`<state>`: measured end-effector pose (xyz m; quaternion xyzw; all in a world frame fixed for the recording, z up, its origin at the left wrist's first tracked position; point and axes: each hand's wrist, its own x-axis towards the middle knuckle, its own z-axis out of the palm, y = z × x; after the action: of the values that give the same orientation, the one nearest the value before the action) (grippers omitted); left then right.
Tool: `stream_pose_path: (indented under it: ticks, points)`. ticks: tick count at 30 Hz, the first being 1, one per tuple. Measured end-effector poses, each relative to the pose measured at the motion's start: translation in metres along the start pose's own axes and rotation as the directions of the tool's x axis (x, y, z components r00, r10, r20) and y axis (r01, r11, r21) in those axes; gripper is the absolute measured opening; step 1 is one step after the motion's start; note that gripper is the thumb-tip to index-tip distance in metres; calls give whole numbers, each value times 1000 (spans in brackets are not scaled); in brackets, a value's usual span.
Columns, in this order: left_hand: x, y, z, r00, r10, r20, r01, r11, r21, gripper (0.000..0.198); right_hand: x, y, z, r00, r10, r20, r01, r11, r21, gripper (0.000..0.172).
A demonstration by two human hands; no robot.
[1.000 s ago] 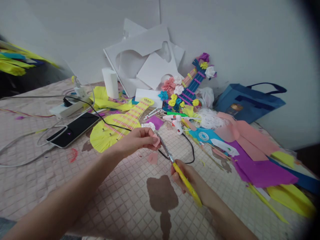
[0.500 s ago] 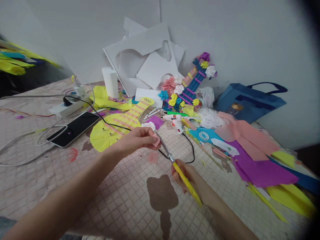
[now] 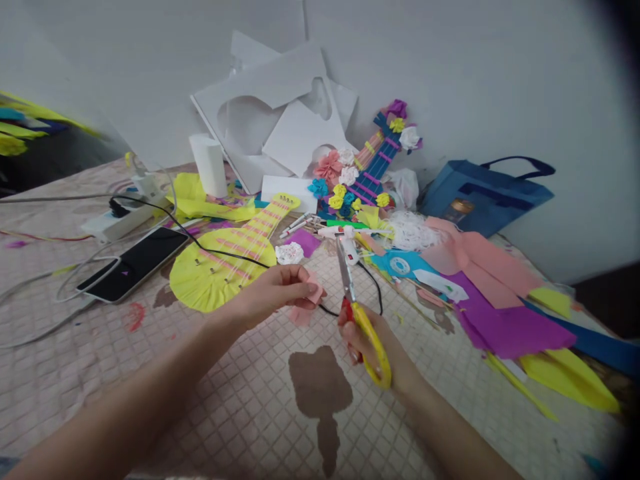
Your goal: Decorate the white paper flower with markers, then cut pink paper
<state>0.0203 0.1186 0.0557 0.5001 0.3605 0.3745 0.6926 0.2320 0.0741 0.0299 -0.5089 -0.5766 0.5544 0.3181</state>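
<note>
Pinched in the fingers of my left hand (image 3: 287, 290) is a small piece of pink crepe paper (image 3: 315, 291). My right hand (image 3: 373, 340) grips scissors (image 3: 367, 333) with yellow and red handles, their blades pointing away from me, just right of the pink paper and apart from it. Another pink scrap (image 3: 301, 316) lies on the table below my left hand. Behind that hand are a white paper flower (image 3: 289, 253) and a yellow paper guitar (image 3: 215, 267) with pink stripes. A white glue gun (image 3: 350, 245) rests beyond the scissors, partly hidden by the blades.
A phone (image 3: 137, 265) and a power strip (image 3: 123, 221) with cables lie on the left. Crepe paper sheets (image 3: 505, 313) cover the right side, with a blue bag (image 3: 485, 200) behind. A flowered blue guitar (image 3: 377, 167) and white cut boards (image 3: 270, 73) lean on the wall.
The scissors have drawn away from the pink paper, and their blades now point more upright. My left hand has shifted slightly down. The whole view has moved a little.
</note>
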Motion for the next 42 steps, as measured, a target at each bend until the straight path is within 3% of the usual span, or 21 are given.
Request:
stream_pose_path:
  ticks: [5, 10, 16, 19, 24, 29, 35, 38, 42]
  points:
    - [0, -15, 13, 998, -59, -29, 60, 998, 20, 30, 4, -3, 7, 989, -87, -117, 105, 982, 155, 37]
    - [1, -25, 23, 997, -72, 2, 72, 994, 78, 33, 7, -5, 14, 979, -69, -191, 111, 969, 220, 29]
    - [8, -31, 21, 989, -139, 49, 146, 968, -203, 49, 9, -5, 13, 980, -36, -198, 106, 929, 354, 30]
    - [8, -29, 20, 985, -161, 56, 170, 951, -257, 52, 9, -3, 12, 979, -35, -201, 113, 913, 392, 29]
    - [2, -25, 26, 989, -143, 46, 148, 981, -129, 36, 10, 2, 11, 977, -55, -205, 135, 908, 397, 28]
    - [2, -32, 24, 996, -69, -51, 66, 997, -43, 32, 10, 7, 12, 983, -55, -177, 121, 913, 390, 29]
    - [2, -28, 18, 998, -17, 61, 5, 982, 191, 31, 11, 0, 10, 980, -48, -193, 105, 950, 295, 39]
    - [2, -30, 18, 990, -10, 143, -20, 978, 209, 27, 12, -3, 9, 983, -36, -180, 81, 964, 252, 36]
    - [4, -31, 14, 993, 50, 110, -79, 960, 270, 24, 11, -4, 8, 984, -37, -177, 79, 968, 237, 33]
